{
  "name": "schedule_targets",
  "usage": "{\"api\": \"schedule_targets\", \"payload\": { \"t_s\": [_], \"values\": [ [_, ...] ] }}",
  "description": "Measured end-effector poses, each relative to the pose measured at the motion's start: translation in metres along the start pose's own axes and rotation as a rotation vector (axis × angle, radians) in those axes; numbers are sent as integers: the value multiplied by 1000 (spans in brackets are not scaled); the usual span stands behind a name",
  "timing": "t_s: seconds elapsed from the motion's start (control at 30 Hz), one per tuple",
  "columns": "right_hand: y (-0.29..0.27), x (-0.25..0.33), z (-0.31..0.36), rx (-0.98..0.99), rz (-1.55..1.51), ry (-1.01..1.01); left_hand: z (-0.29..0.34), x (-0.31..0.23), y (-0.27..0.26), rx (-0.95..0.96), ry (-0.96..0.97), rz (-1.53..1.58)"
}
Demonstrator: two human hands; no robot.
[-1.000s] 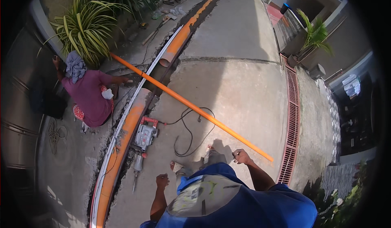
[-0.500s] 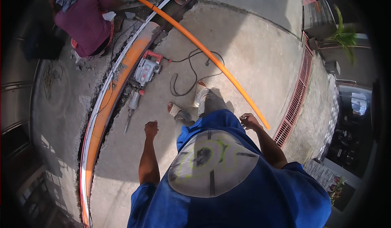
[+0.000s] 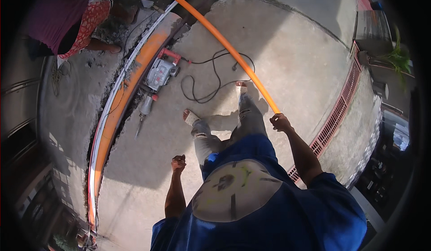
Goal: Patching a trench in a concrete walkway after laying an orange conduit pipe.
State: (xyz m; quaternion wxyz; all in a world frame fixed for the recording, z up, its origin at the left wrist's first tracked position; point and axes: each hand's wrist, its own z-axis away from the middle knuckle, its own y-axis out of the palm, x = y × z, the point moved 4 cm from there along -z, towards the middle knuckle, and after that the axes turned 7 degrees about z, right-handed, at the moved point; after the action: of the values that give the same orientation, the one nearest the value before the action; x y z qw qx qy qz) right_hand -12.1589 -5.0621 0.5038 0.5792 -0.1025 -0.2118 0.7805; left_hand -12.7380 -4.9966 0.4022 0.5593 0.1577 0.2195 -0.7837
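Observation:
My left hand [image 3: 178, 162] hangs over the concrete, fingers curled in, with nothing seen in it. My right hand [image 3: 280, 122] is also curled closed, at the right of my body. It overlaps the near stretch of a long orange pipe [image 3: 224, 43], and the hand and forearm hide the pipe's end. No grip on the pipe shows; whether they touch I cannot tell. Ahead on the left, a grey demolition hammer with a red handle [image 3: 159, 74] lies beside the trench, its chisel pointing back toward me. Its black cord [image 3: 218, 81] loops on the concrete before my feet.
A narrow trench on the left holds a large orange pipe [image 3: 117, 112] and thin white pipes [image 3: 112, 89]. Beyond it, a person in a purple top [image 3: 60, 17] is at the upper left. A reddish drain grate [image 3: 336, 112] runs along the right.
My feet have stepped apart and my view has shifted. My right hand now overlaps the orange pipe, whose end showed before. The person at the upper left has risen from a crouch.

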Motion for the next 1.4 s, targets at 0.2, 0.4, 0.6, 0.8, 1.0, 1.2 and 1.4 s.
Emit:
{"api": "schedule_targets", "payload": {
  "t_s": [0.2,0.4,0.6,0.8,1.0,1.2,1.4],
  "values": [
    [-34,-14,-143,-60,436,-347,5,-72,169,-34,208,-228],
    [-13,10,-240,-76,422,-360,5,-4,242,25,-307,-427],
    [43,-31,-207,186,801,-614,-14,-30,286,-198,-755,-708],
    [70,18,-138,-28,981,30,-15,-34,266,-357,-699,-718],
    [72,-4,-176,164,771,-86,-75,-42,256,-398,-609,-703],
    [114,-50,-186,211,1067,-165,-152,-65,238,-362,-563,-686],
    [130,-66,-217,173,1045,-107,-188,-80,218,-353,-531,-683]
  ]
}}
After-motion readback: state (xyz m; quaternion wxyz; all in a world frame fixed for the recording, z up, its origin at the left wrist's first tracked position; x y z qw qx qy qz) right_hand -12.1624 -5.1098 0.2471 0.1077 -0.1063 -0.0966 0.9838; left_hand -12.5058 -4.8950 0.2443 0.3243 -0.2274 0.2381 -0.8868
